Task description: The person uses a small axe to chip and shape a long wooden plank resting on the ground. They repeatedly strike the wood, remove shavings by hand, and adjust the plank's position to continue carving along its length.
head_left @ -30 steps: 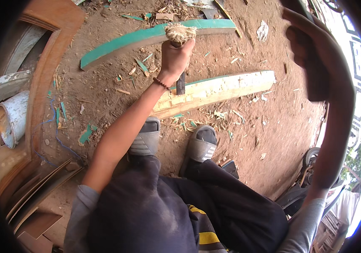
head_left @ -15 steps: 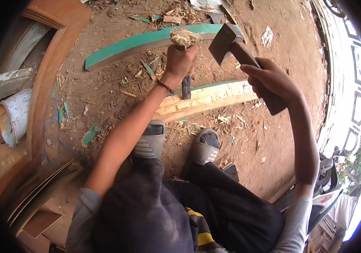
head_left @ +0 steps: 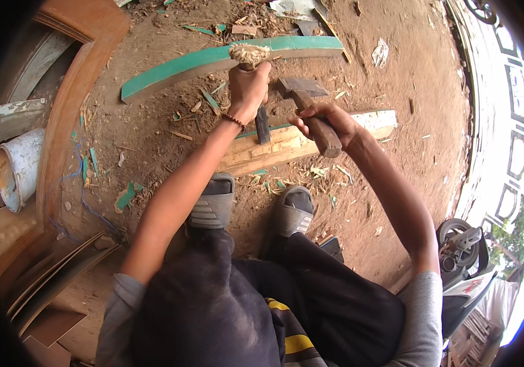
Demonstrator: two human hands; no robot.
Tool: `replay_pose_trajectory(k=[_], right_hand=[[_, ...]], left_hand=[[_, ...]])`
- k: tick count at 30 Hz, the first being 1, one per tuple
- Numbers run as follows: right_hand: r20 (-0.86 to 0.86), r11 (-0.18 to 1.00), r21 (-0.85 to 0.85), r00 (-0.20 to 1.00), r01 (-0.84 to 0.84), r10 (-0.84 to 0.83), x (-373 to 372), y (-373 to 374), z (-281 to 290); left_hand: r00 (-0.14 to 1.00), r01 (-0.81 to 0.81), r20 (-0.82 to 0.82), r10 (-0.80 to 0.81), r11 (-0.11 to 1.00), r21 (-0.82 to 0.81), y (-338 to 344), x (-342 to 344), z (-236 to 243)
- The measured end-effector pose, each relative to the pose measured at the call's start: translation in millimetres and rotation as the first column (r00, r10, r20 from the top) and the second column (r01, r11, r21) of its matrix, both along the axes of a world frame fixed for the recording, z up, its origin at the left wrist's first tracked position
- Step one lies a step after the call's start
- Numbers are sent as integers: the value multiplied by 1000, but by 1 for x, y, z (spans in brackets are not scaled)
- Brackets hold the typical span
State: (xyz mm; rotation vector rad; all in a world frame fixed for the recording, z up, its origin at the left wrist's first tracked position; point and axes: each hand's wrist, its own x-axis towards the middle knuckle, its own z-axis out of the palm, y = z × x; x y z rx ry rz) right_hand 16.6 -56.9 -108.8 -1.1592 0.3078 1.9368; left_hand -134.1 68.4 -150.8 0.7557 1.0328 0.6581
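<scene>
My left hand (head_left: pixel 246 88) grips a chisel (head_left: pixel 262 127) with a frayed wooden top; its dark blade stands against a curved plank (head_left: pixel 240 158) with a pale, chipped face and green upper edge. My right hand (head_left: pixel 329 119) is closed around the handle of a hatchet (head_left: pixel 300 87), whose broad dark metal head is just right of my left hand, below the chisel's top. Beyond both hands, a second curved green-topped plank (head_left: pixel 170 71) lies on the dirt ground (head_left: pixel 384 183), among wood chips and green flakes.
On the left lie a wooden frame (head_left: pixel 66 98), a dirty white bucket (head_left: pixel 23 168) and thin boards (head_left: pixel 60 281). My sandaled feet (head_left: pixel 292 211) are below the chipped plank. A motorbike (head_left: pixel 460 254) stands at right, near a white patterned grille (head_left: pixel 512 122).
My right hand has swung down and leftward with the hatchet, from high at the upper right toward the chisel. My left hand has shifted only slightly, still gripping the chisel.
</scene>
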Motion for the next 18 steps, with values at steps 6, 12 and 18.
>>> replay_pose_trajectory(k=[6, 12, 18], right_hand=[[86, 976, 7, 973, -217, 215, 36, 16, 3], [772, 862, -109, 504, -494, 387, 46, 85, 130], [969, 801, 161, 247, -576, -17, 4, 121, 132]], left_hand=[[989, 140, -69, -133, 985, 98, 6, -2, -5], [995, 81, 58, -85, 994, 74, 1, 2, -9], [998, 64, 10, -65, 995, 78, 1, 1, -9]])
